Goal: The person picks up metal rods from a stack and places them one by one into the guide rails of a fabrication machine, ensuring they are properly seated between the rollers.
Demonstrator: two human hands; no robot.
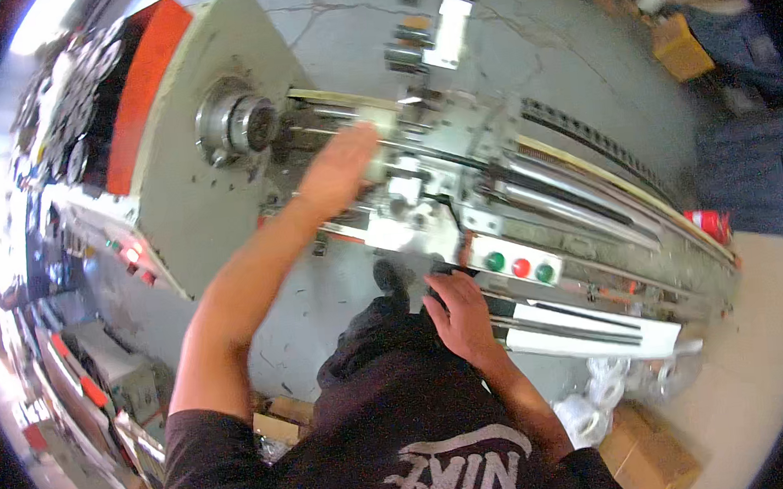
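Machine carriage (427,228): left hand (341,167) at left edge, gap toward chuck (240,124); right hand (461,311) by front edge; hands' hold unclear.

Workshop: lathe-like machine (474,126), chuck (255,123), push buttons (521,268), cracked floor (570,60).

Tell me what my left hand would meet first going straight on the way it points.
Your left hand would probably meet the pale block by its fingertips, though blur and unclear depth mean it might pass above.
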